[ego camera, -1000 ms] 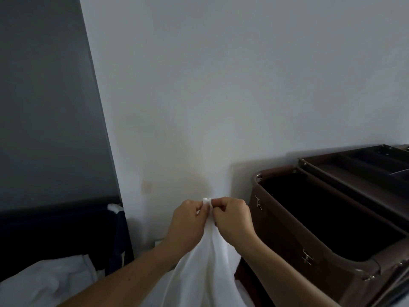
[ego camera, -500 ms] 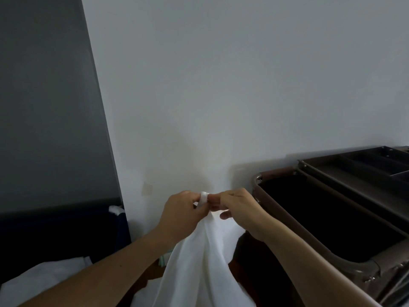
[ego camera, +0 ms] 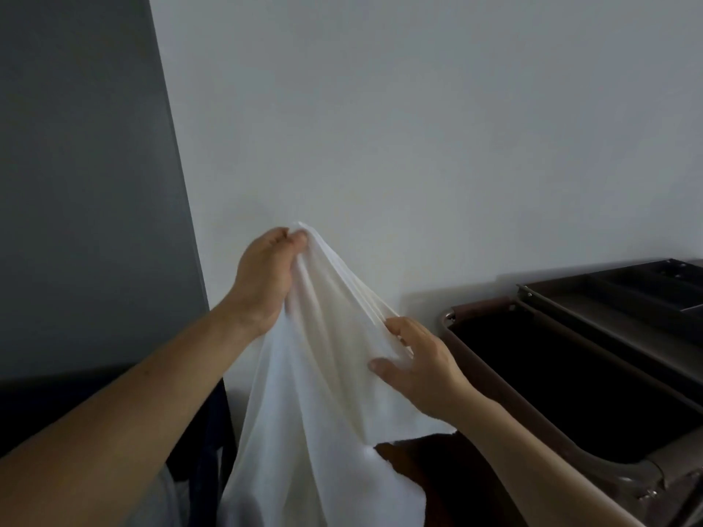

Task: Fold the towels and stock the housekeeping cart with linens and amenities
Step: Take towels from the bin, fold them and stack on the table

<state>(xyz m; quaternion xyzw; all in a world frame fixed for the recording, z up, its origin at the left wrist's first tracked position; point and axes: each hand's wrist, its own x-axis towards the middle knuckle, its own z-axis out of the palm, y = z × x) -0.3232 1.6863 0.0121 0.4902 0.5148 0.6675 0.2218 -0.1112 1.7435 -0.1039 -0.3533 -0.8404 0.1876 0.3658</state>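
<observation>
Towel [ego camera: 323, 374] up in the air, white, thin and soft, hanging in long loose folds that fan out from one gathered peak. Left hand [ego camera: 266, 277] has that peak, thumb and fingertips pinched tight on the bunched corner, above and to the left of the right hand [ego camera: 420, 368]. Right hand sits lower on the sloping edge, thumb on the front of the cloth, fingers round the hem, a light hold. Just right of that hand is the housekeeping cart [ego camera: 479, 303], with a rounded brown rim, a deep dark bin and a slotted tray [ego camera: 627, 283] beyond. Plain pale wall [ego camera: 418, 127] behind both hands.
</observation>
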